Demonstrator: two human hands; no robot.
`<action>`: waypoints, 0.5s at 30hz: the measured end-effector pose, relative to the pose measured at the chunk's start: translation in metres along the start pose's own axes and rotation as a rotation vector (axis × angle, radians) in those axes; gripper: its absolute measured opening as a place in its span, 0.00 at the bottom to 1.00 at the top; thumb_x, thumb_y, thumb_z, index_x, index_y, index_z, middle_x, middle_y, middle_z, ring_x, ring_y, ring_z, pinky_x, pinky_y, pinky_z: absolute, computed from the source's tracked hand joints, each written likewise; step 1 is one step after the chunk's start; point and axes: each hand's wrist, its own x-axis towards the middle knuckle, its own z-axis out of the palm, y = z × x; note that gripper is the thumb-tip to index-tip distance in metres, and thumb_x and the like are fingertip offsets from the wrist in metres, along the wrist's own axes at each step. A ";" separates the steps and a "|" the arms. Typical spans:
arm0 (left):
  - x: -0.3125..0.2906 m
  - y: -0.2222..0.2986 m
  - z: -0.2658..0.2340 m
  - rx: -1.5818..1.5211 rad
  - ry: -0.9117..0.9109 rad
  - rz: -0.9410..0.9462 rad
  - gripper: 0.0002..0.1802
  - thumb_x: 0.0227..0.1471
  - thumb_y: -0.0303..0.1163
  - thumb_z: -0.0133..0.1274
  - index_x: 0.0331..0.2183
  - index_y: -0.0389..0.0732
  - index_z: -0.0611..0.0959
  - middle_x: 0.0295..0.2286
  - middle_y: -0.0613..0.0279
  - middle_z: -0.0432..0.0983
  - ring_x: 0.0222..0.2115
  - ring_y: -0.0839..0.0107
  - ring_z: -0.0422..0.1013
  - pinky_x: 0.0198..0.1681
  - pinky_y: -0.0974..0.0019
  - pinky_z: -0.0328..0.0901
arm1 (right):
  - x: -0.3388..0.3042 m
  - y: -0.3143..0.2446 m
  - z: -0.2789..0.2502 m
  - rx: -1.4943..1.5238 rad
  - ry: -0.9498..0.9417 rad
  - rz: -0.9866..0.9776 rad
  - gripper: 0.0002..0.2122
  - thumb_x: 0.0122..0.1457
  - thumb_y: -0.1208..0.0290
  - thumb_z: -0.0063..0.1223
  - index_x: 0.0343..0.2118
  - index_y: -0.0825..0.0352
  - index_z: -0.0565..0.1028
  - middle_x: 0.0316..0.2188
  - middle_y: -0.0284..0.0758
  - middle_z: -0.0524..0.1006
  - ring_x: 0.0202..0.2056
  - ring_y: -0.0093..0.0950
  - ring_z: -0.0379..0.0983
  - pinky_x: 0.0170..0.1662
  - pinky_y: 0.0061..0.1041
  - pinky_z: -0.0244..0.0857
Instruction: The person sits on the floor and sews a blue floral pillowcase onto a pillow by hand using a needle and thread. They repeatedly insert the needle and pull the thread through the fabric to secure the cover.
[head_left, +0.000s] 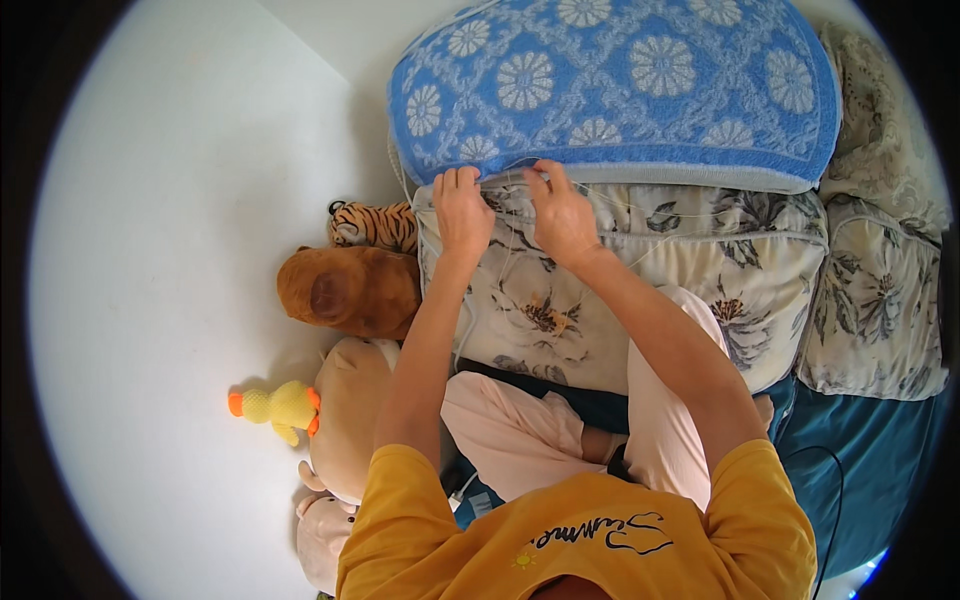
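White walls (170,220) flank a teal sheet (850,470) carrying a floral cushion (570,335), probably a handy rest below the blue flowered towel (615,100). Left hand (463,215): grip closed on the towel's hem — seemingly steadying it. Right hand (564,222): grip pinching pale thread (512,230), which looks thin and slack, trailing across the cushion.

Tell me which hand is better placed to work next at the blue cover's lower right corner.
Likely the right hand: it is at the lower edge of the blue cover, closer to that corner; the left hand is farther left along that edge. What either holds is too small to tell.
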 end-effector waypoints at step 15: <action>-0.004 -0.004 -0.009 -0.124 -0.039 -0.112 0.14 0.38 0.12 0.51 0.31 0.37 0.77 0.28 0.53 0.70 0.32 0.52 0.66 0.37 0.53 0.62 | 0.005 0.001 0.011 0.057 0.085 -0.070 0.17 0.46 0.85 0.53 0.42 0.68 0.74 0.42 0.38 0.68 0.31 0.35 0.73 0.27 0.31 0.69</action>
